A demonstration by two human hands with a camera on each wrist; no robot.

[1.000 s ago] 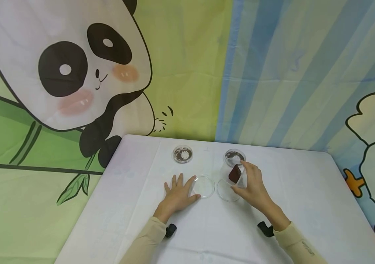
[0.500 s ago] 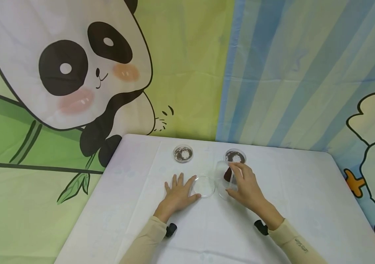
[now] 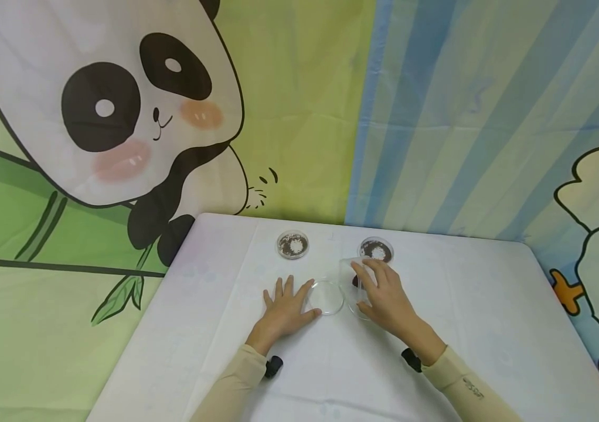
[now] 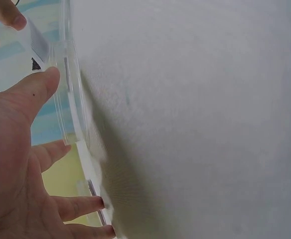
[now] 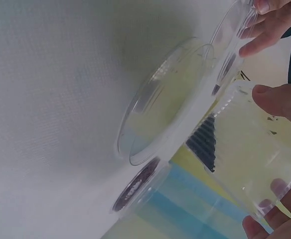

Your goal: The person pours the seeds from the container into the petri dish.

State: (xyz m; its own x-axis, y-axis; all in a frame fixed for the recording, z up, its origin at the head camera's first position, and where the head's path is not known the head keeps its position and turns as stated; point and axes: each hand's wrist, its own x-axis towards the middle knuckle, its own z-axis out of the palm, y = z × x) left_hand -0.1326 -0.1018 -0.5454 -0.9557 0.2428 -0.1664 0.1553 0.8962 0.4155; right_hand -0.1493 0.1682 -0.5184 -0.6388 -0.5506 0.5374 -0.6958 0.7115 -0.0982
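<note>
My right hand (image 3: 388,302) grips a clear square plastic box (image 5: 245,144) by its edges, thumb on one side and fingers on the other. The box is tilted, and dark grains (image 5: 205,142) gather in its lower corner. Just below it lies a clear round petri dish (image 5: 160,104) with nothing seen inside. My left hand (image 3: 282,313) is spread on the table, thumb and index finger touching the rim of a second clear petri dish (image 3: 327,297). Seen from above, my right hand partly hides the box and the grains.
Two petri dishes with dark grains and a white patch stand farther back, one at left (image 3: 292,244) and one at right (image 3: 375,250). A white cloth covers the table (image 3: 257,387). Behind it hangs a printed curtain (image 3: 299,117).
My right hand has shifted left with the box and turned it more steeply over the petri dish. Less of the dark grains shows from above. My left hand stays in place.
</note>
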